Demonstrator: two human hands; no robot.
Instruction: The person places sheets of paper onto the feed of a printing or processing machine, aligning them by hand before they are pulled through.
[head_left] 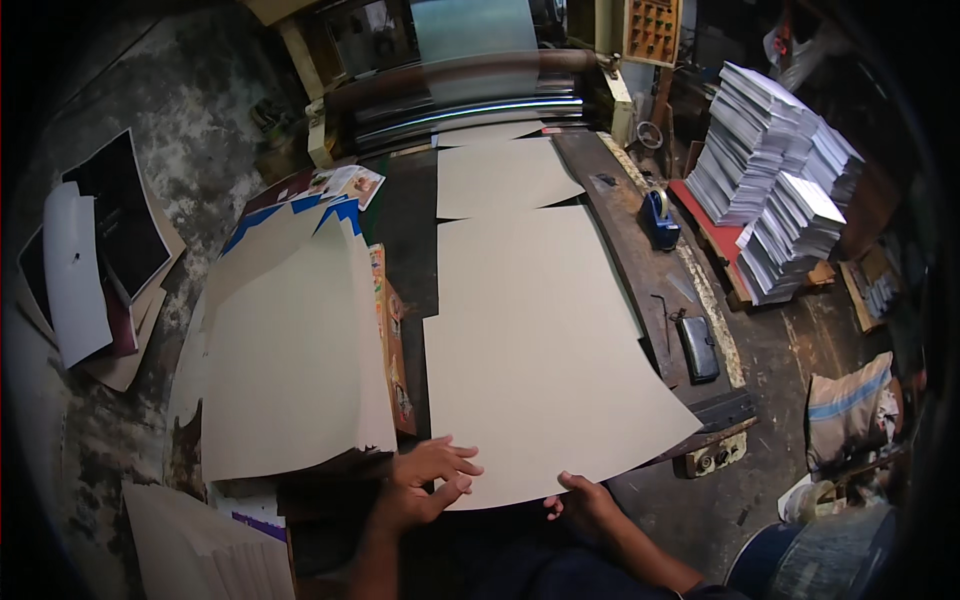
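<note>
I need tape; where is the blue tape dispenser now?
In the head view, the blue tape dispenser stands on the right part of the dark table, beyond the black case and right of the pale sheets.

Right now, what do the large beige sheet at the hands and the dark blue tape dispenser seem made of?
The beige sheet: probably matte paperboard, from its dull, even surface. The blue dispenser: likely plastic, slightly glossy, from its small highlights.

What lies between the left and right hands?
In the head view, the near part of the beige sheet lies between the left hand and the right hand.
</note>
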